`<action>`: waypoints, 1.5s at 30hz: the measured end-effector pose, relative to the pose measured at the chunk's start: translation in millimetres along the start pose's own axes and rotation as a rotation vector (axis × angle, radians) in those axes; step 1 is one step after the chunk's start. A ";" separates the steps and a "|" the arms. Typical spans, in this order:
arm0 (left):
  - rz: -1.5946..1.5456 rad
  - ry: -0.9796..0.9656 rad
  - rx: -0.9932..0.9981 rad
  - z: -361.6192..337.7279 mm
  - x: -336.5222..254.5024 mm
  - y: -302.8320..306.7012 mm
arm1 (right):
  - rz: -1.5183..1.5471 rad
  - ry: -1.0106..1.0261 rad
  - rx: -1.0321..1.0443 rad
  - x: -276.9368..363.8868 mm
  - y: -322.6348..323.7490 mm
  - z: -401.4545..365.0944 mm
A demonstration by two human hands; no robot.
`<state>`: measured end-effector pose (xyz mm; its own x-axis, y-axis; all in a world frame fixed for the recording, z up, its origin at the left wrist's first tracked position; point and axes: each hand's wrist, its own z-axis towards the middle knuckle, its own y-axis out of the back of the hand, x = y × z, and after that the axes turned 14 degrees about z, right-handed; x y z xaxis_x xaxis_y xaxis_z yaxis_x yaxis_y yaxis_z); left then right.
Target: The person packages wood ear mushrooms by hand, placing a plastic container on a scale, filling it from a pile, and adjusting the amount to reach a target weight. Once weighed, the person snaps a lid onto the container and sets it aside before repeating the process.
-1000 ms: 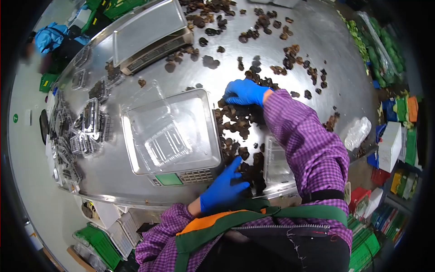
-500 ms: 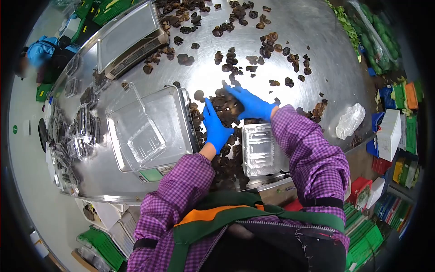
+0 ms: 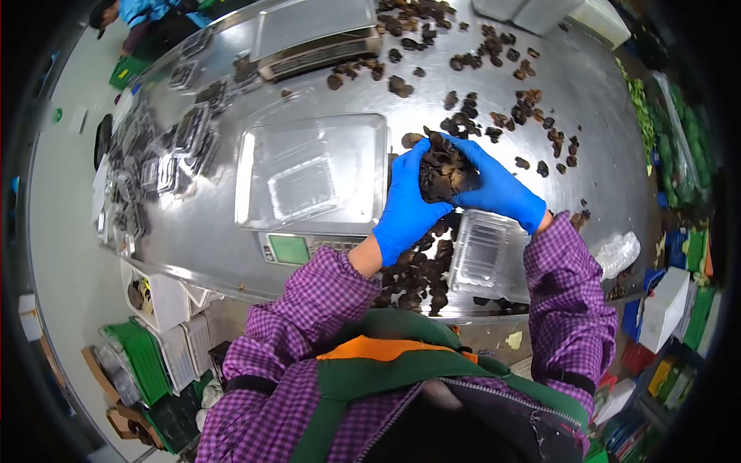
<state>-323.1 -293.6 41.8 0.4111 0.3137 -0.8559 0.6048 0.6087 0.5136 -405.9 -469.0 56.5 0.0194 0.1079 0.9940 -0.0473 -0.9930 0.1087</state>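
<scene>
Between my two blue-gloved hands is a cupped clump of dark brown wood ear mushrooms (image 3: 446,171). My left hand (image 3: 403,202) curves round its left side, and my right hand (image 3: 503,184) closes on it from the right. Below them lies a pile of loose wood ears (image 3: 417,279) near the table's front edge. A clear plastic tray (image 3: 485,248) sits just under my right wrist. To the left, another clear plastic tray (image 3: 302,190) rests on the flat pan of a weighing scale (image 3: 369,147) with a green display.
Filled clear packs (image 3: 189,131) are heaped at the left of the steel table (image 3: 208,239). A second scale (image 3: 316,31) stands at the back, with scattered wood ears beside it. A crumpled plastic bag (image 3: 617,255) lies at right. A person in blue (image 3: 147,9) is at far left.
My hands have closed in round a clump of wood ears and lifted it from the pile. The view has turned, so the table's contents appear shifted.
</scene>
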 end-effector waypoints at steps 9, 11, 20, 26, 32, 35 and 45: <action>0.031 -0.099 -0.109 -44.5 46.5 152.6 | 0.020 0.240 0.045 43.4 -130.3 82.5; 0.085 -0.100 -0.126 -48.7 70.7 177.1 | 0.040 0.287 0.058 28.2 -158.6 106.8; 0.284 -0.206 -0.112 -40.9 111.5 230.4 | -0.278 0.142 -0.052 32.6 -182.7 123.8; -0.404 0.253 -0.095 -31.7 101.2 267.8 | -0.121 0.064 -0.401 23.6 -155.8 72.5; -0.391 0.317 0.042 -32.8 94.6 250.3 | -0.196 -0.264 -0.443 2.6 -189.9 41.2; -0.422 0.260 0.053 -27.3 111.7 236.9 | -0.449 -0.374 -0.381 -14.7 -226.5 48.5; -0.612 0.405 -0.261 -74.9 136.3 295.5 | -0.207 -0.177 -0.587 -1.6 -208.6 30.9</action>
<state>-139.5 -16.4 72.4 -0.2555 0.0781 -0.9637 0.4431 0.8954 -0.0449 -365.2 -263.6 31.8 0.2490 0.2344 0.9397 -0.5621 -0.7552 0.3373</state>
